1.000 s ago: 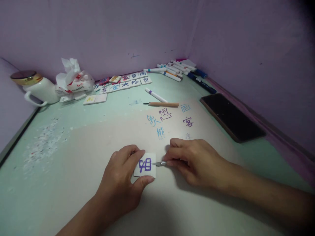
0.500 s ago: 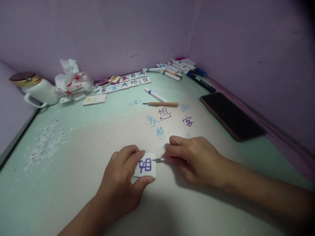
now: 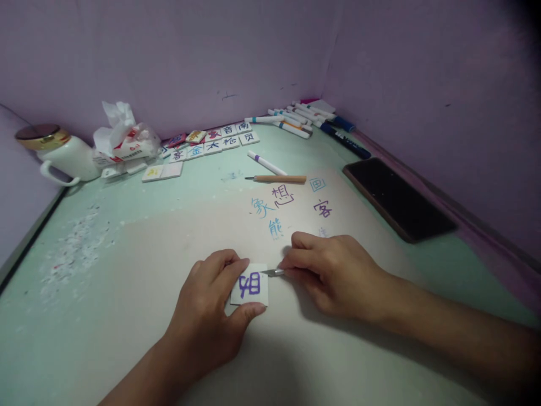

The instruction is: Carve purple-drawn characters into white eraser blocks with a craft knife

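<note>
A square white tile (image 3: 262,296) with a purple character drawn on it lies on the table. My left hand (image 3: 213,307) grips it from the left, fingers along its far edge and thumb along its near edge. In my right hand (image 3: 333,273) is a craft knife (image 3: 276,272), pinched close to its metal collar. The blade tip touches or hovers just over the tile's upper right part, beside the purple strokes; contact cannot be made out. Most of the knife's handle is hidden by my fingers.
Beyond my hands lie a wooden-handled carving tool (image 3: 281,179) and a purple-banded marker (image 3: 267,163). A phone (image 3: 397,197) rests at right. Lettered tiles (image 3: 213,146), a tissue pack (image 3: 127,144) and a white mug (image 3: 70,160) line the back. White shavings (image 3: 76,248) are scattered at left.
The knife and my right hand have shifted very slightly away from me, toward the tile's far edge. My left hand and the tile stay in place.
</note>
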A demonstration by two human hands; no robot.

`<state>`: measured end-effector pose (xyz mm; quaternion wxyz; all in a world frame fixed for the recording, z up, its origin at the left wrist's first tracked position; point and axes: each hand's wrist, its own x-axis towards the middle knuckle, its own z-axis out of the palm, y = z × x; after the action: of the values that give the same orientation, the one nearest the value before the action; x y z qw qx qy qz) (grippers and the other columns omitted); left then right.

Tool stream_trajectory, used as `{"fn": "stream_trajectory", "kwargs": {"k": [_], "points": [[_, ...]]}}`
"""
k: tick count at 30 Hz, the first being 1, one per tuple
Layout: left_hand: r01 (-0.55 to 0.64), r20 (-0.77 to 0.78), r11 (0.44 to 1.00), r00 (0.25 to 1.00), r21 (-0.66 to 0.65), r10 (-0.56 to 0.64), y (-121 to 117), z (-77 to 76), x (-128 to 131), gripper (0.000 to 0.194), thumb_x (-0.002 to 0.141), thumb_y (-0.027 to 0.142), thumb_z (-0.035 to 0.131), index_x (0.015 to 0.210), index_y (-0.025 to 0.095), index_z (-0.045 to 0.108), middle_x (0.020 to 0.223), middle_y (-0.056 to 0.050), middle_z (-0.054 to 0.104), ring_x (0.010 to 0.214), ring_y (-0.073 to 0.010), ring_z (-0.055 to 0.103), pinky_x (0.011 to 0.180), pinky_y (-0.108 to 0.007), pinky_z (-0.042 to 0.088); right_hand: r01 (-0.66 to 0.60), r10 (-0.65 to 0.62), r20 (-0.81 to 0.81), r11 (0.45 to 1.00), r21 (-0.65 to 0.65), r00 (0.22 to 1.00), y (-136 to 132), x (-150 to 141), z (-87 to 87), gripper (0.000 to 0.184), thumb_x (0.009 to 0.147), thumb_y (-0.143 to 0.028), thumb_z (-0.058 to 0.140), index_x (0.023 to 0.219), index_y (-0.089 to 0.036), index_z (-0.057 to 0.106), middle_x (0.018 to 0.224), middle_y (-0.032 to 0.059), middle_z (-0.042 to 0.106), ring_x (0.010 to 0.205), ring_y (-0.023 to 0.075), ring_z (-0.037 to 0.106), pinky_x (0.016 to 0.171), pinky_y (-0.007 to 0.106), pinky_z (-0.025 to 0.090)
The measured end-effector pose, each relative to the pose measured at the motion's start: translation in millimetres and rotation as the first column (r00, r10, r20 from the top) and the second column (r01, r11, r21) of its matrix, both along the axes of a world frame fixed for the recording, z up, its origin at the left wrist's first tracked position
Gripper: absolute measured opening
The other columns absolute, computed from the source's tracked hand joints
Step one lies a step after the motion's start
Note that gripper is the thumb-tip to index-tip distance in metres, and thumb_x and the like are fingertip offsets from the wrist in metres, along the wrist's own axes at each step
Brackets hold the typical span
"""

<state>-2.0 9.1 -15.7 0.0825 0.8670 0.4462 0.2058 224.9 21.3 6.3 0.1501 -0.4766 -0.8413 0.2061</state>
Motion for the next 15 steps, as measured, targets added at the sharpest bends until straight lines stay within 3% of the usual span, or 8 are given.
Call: {"fn": "stream_trajectory", "kwargs": {"k": [7, 15], "points": [[-0.005, 0.016, 1.0, 1.0, 0.022, 0.005, 0.1, -0.7, 0.4, 0.041, 0.076, 0.031, 0.064, 0.112, 0.016, 0.051, 0.11, -0.011, 0.051, 0.091, -0.0251, 0.052, 0.077, -0.044, 0.049, -0.078, 0.077, -0.019, 0.996, -0.043, 0.997, -0.1, 3.7, 3.7, 0.017, 0.077, -0.018, 0.052, 0.078, -0.022, 0.068, 0.07, -0.0014, 0.055, 0.052, 0.0091, 0.041, 0.049, 0.026, 0.021], [0.007, 0.01, 1.0, 1.0, 0.026, -0.007, -0.3, -0.6, -0.6, 0.043, 0.076, 0.032, 0.065, 0.112, 0.015, 0.052, 0.109, -0.011, 0.051, 0.092, -0.0258, 0.052, 0.077, -0.044, 0.048, 0.045, -0.045, 0.001, 0.999, 0.01, 0.999, -1.0, -1.1, 0.5, 0.019, 0.078, -0.019, 0.048, 0.077, -0.02, 0.067, 0.07, 0.0, 0.055, 0.051, 0.0094, 0.041, 0.048, 0.027, 0.02]]}}
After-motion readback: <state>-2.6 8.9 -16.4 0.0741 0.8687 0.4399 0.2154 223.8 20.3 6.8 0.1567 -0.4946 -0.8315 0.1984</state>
